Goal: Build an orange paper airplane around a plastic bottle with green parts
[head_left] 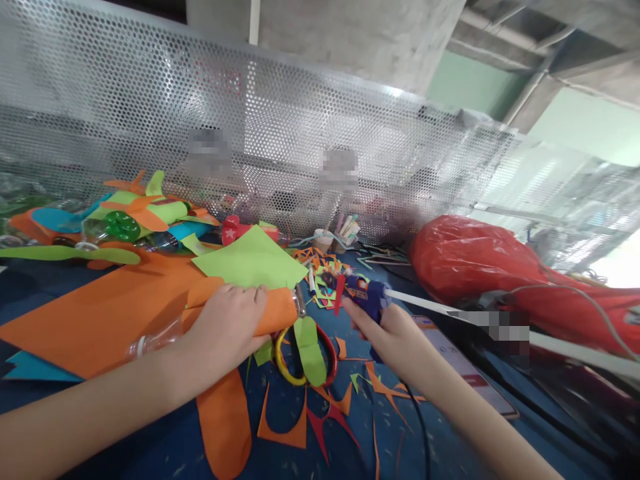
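Note:
My left hand (230,327) is wrapped over a clear plastic bottle covered in orange paper (281,311), whose neck end points right. A rounded orange strip (225,427) hangs out below this hand; whether it is joined to the bottle is hidden. In my right hand (393,333) is a blue hot glue gun (367,297), its nozzle toward the left. A long white glue stick (425,303) sticks out of its back. By the nozzle and my fingertip shows a small red strip (339,295). Between the hands lies a rounded green piece (310,353) over a yellow and red ring (332,360).
Orange (90,320) and green sheets (250,260) lie at left, with decorated bottles (135,210) behind. Paper scraps (285,427) litter the blue tabletop. Cups of pens (345,233) stand by the perforated metal screen (300,120). A red plastic bag (465,260) and a phone-like tablet (460,363) are at right.

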Demonstrator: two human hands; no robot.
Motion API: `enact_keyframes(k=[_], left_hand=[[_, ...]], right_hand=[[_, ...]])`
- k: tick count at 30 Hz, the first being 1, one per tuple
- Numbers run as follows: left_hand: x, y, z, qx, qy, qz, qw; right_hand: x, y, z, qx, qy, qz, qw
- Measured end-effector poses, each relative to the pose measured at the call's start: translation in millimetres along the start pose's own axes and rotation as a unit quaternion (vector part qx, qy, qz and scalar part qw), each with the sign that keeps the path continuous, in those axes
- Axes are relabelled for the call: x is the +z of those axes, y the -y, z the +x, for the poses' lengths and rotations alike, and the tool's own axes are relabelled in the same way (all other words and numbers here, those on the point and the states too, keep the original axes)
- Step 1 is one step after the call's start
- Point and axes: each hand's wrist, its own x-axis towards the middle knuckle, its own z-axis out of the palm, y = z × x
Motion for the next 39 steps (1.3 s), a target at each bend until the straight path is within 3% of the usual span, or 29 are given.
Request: enact_keyframes(k=[3, 6, 10, 13, 16, 19, 22, 26, 29, 33, 39], left_hand=[[3.6, 8, 2, 0.011, -0.001, -0.007, 1.000], [4.1, 18, 5, 0.013, 0.010, -0.017, 1.000], [0.9, 24, 8, -0.002, 0.039, -0.045, 0.998], [-3.0, 23, 9, -0.007, 0.057, -0.064, 0.996], [-6.6, 21, 10, -0.012, 0.075, -0.067, 0.995], [-7.0, 20, 11, -0.004, 0.074, -0.066, 0.995], [-4.6, 21, 10, 0.001, 0.066, -0.066, 0.996], [-2.4, 20, 7, 0.015, 0.045, -0.078, 0.996], [-2.3, 17, 4, 0.025, 0.032, -0.070, 0.997], [-5.2, 13, 1, 0.051, 0.035, -0.072, 0.995], [-16.1, 1, -1, 0.046, 0.049, -0.131, 0.989]], right_hand=[[-5, -24, 12, -0.030, 0.006, -0.183, 0.983], [-8, -48, 18, -0.020, 0.105, -0.308, 0.945], [-16, -68, 21, -0.034, 0.206, -0.334, 0.919], [-26, -66, 23, -0.028, 0.240, -0.316, 0.917], [-30, -52, 24, -0.031, 0.198, -0.255, 0.946], [-15, -35, 21, -0.055, 0.123, -0.143, 0.981], [13, -27, 17, -0.095, 0.140, -0.074, 0.983], [38, -29, 14, -0.130, 0.129, -0.097, 0.978], [35, -33, 15, -0.137, 0.137, -0.076, 0.978], [17, -33, 18, -0.112, 0.164, 0.008, 0.980], [15, -23, 12, -0.126, 0.071, 0.166, 0.976]])
